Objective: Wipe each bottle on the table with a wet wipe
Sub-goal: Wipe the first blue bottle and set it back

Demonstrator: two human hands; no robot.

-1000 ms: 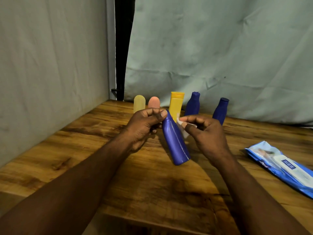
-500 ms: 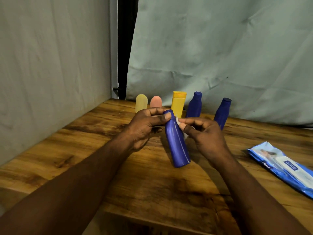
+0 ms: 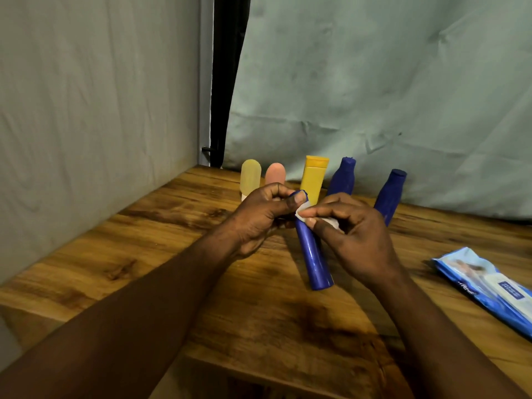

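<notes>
While our left hand (image 3: 259,217) grips a blue bottle (image 3: 315,257) | right hand (image 3: 359,237) pinches wipe (image 3: 301,215) on it | five bottles (image 3: 313,180) seemingly pending

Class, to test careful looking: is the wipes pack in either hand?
No: the wipes pack lies on the table, apart from the left hand and right hand at the blue bottle.

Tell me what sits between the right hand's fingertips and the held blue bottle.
A white wet wipe: the right hand pinches it against the upper part of the blue bottle, whose cap end the left hand grips. Head view shows this.
</notes>
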